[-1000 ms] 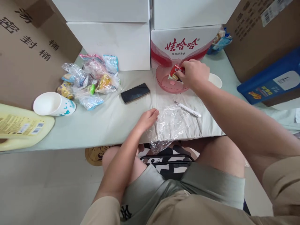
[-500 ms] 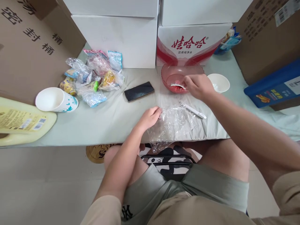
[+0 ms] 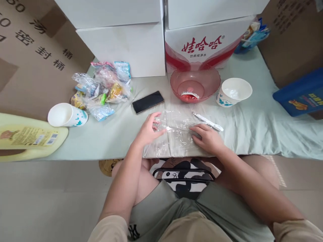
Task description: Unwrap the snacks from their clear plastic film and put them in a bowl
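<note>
A crinkled clear plastic wrapper (image 3: 174, 139) lies at the table's front edge between my hands. At its left side is my left hand (image 3: 148, 131), fingers apart and curved, thumb reaching over the film. My right hand (image 3: 208, 138) rests on the wrapper's right part, its fingers loosely spread. Just beyond those fingers is a slim white tool (image 3: 208, 121), possibly a craft knife. Behind the wrapper, a pink translucent bowl (image 3: 191, 79) holds a small red-and-white item (image 3: 189, 95). A paper cup (image 3: 223, 95) with clear material inside stands right of the bowl.
A black phone (image 3: 148, 102) lies left of the wrapper. Farther left are a pile of small packaged items (image 3: 103, 89), a tipped paper cup (image 3: 68, 115) and a yellow jug (image 3: 32, 136). White boxes (image 3: 121, 50) stand behind; a blue container (image 3: 300, 94) is at right.
My right hand has come back from the bowl to the wrapper, leaving the red-and-white item in the bowl. My left hand has opened, and the wrapper now lies flatter. The view has shifted slightly.
</note>
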{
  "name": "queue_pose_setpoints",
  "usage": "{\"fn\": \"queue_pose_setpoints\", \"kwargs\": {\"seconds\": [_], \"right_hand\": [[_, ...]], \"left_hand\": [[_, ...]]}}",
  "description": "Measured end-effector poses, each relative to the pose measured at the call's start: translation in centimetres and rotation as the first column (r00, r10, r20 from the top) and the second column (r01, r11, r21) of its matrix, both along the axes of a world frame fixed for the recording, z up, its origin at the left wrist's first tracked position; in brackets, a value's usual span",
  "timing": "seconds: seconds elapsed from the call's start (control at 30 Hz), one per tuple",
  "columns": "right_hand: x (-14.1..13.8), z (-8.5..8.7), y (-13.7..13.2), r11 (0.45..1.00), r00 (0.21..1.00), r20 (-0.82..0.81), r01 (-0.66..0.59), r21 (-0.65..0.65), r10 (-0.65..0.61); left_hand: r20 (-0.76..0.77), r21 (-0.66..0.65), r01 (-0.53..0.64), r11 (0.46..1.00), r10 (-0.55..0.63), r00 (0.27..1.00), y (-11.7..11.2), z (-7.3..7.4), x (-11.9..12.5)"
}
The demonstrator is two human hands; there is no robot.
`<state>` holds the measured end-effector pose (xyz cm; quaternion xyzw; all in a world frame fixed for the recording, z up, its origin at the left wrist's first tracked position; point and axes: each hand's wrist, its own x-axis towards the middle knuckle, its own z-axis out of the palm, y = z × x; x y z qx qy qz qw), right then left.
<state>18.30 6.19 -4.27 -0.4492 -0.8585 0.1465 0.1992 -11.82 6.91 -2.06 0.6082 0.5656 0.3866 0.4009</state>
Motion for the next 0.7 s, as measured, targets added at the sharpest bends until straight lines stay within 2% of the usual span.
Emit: {"fn": "queue_pose_setpoints", "kwargs": {"seconds": [0.07,0.13,0.2,0.27,0.37,0.5,0.63,0.7], "right_hand": [[0.7,0.3,0.3,1.0,1.0,-0.021,0.006,-0.025,-0.006],[1.1,0.5,0.6,0.998,0.999,-0.047,0.017,-0.059,-0.02],[1.3,0.7,0.7,0.995,0.997,-0.066,0.039,-0.095,-0.045],[1.5,1.0,0.6,0.989,0.994,-0.083,0.058,-0.137,-0.07],[1.7,1.4,0.5,0.967,0.979,-0.143,0.108,-0.231,-0.144],[2.1,1.7,0.4,0.925,0.912,-0.262,0.233,-0.3,-0.315],[2.4,1.3,0.6,0.89,0.838,-0.3,0.417,-0.186,-0.456],[2.2,1.1,0.7,0.899,0.839,-0.334,0.434,-0.068,-0.43]], "left_hand": [[0.011,0.005,-0.131,0.991,0.131,0.991,0.2,-0.5,1.1],[0.127,0.029,-0.237,0.971,0.232,0.964,0.6,-0.8,2.4],[0.259,0.006,-0.305,0.952,0.294,0.92,1.0,-0.8,3.7],[0.303,-0.081,-0.334,0.939,0.342,0.89,1.2,-0.6,4.5],[0.23,-0.177,-0.339,0.924,0.373,0.899,1.5,-0.4,4.9],[0.098,-0.177,-0.329,0.928,0.349,0.932,1.7,-0.8,4.0],[0.03,-0.19,-0.368,0.91,0.38,0.925,1.6,-1.3,2.8],[0.002,-0.184,-0.383,0.905,0.39,0.921,1.5,-1.5,2.3]]}}
